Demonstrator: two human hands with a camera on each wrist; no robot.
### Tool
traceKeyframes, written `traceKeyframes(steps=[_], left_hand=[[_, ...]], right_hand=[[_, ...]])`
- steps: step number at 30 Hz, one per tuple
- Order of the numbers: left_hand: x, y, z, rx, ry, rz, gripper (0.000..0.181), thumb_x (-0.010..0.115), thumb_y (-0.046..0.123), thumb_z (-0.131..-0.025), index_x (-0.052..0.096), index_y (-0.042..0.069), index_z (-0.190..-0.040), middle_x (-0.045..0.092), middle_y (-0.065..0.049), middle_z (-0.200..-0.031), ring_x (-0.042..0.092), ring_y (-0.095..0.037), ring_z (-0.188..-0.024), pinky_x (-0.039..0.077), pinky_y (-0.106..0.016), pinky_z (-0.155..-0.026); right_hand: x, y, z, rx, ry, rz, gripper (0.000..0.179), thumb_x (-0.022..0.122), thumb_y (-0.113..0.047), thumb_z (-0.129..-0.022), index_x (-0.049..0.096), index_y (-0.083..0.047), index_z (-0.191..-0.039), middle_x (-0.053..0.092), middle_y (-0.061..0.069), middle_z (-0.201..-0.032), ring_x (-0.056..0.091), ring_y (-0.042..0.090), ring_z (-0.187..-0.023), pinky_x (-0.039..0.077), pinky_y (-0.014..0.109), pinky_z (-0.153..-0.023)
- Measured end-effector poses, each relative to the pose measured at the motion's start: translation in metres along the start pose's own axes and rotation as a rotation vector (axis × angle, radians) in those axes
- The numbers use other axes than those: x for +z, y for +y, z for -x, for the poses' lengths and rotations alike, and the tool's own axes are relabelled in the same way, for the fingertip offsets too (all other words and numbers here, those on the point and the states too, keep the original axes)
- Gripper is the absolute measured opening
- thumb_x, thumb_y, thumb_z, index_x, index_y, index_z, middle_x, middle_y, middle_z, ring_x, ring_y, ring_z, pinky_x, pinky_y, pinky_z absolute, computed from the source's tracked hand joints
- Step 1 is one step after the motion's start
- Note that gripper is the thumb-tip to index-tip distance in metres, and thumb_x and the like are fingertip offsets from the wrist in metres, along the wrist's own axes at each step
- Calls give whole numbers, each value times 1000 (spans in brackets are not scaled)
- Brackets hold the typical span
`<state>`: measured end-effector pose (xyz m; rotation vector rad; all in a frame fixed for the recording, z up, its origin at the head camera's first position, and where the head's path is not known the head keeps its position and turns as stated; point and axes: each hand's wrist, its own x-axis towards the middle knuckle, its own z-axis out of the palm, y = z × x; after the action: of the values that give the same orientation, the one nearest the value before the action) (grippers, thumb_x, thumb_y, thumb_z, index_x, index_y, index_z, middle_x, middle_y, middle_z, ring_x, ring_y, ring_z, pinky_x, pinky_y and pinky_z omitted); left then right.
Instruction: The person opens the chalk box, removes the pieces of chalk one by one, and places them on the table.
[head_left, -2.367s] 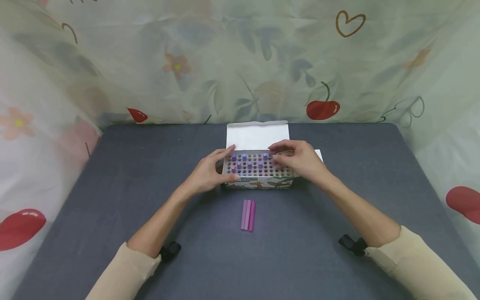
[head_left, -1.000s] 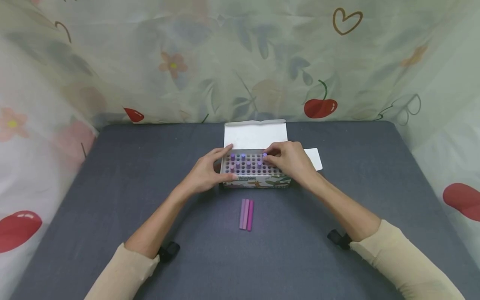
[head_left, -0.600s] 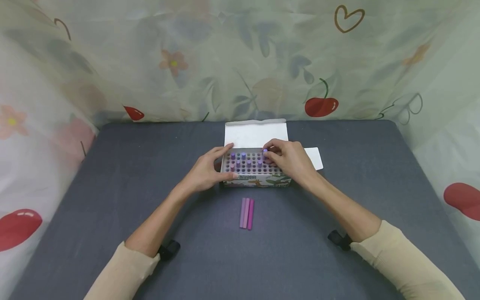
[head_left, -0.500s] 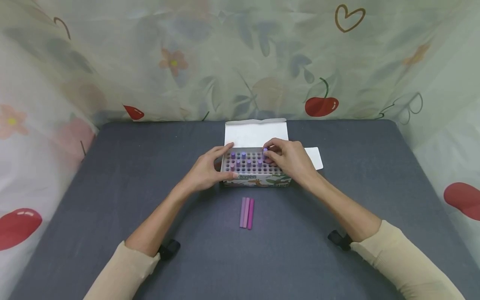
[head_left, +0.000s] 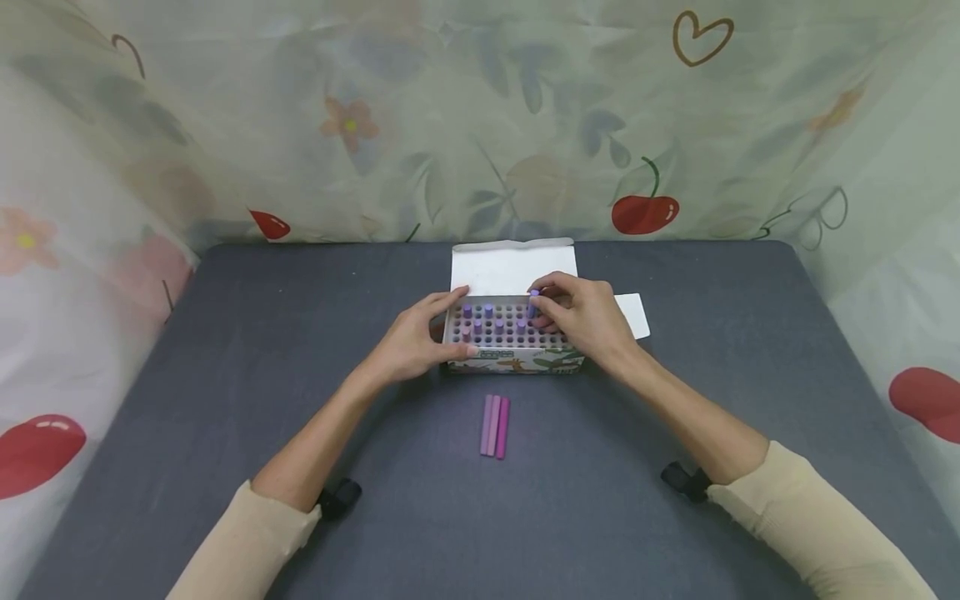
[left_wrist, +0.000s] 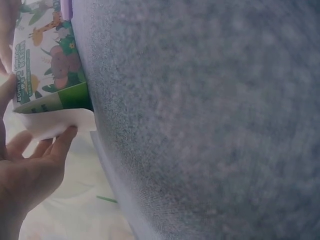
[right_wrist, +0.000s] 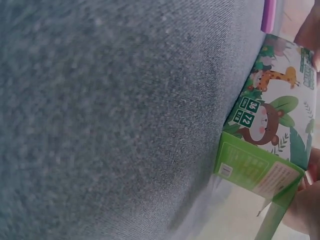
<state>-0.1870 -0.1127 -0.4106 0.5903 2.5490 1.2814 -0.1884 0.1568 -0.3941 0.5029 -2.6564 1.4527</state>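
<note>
A white cardboard box (head_left: 528,362) with animal pictures stands at the table's far middle, lid raised. Its inside is a grid of holes with several purple sticks upright in it. My left hand (head_left: 408,346) grips the box's left end, thumb at the front edge and index finger at the back corner; in the left wrist view its fingers (left_wrist: 62,142) reach the white side flap. Over the right part of the grid, my right hand (head_left: 592,321) pinches a slim purple stick (head_left: 533,303) between thumb and index finger. The stick stands upright, higher than the others; its lower end is hidden.
Three sticks in pink and purple shades (head_left: 494,427) lie side by side on the dark grey table (head_left: 360,517), in front of the box. The box's right side flap (head_left: 633,315) sticks out past the right hand. A printed curtain (head_left: 465,125) hangs behind the table.
My right hand has come left to a stick at the back of the grid, taken it between thumb and finger, and raised it somewhat. The left hand keeps its place on the box.
</note>
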Motion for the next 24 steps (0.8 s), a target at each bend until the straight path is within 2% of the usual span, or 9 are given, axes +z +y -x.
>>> traceKeyframes(steps=[6,14,19,24], left_hand=[[-1,0,0,-3,-1,22,87,84,25,-83,36,22,-156,45,-8,-145,52,-23,-127,44,-37,-106],[-1,-1,0,-14,5,47,87,84,21,-82,37,22,-155,46,-9,-144,52,-24,-128,46,-37,-104],[0,-2,1,-16,4,95,86,85,18,-81,38,20,-154,47,-10,-143,48,-26,-133,47,-38,-103],[-1,-1,0,-10,-3,111,86,85,17,-81,39,20,-154,49,-10,-139,47,-27,-135,46,-38,-104]], right_hand=[[-4,-4,0,-38,19,-29,16,69,-14,-95,72,-5,-108,73,9,-96,73,18,-67,59,32,-60],[-12,-10,1,-69,100,45,17,72,-14,-93,73,-8,-109,73,3,-95,69,18,-60,54,25,-56],[-16,-14,5,-43,110,-6,18,72,-16,-93,73,-8,-110,73,7,-92,70,22,-62,54,26,-55],[-20,-17,12,-13,98,-105,19,71,-17,-94,73,-8,-110,72,15,-92,71,28,-68,58,33,-62]])
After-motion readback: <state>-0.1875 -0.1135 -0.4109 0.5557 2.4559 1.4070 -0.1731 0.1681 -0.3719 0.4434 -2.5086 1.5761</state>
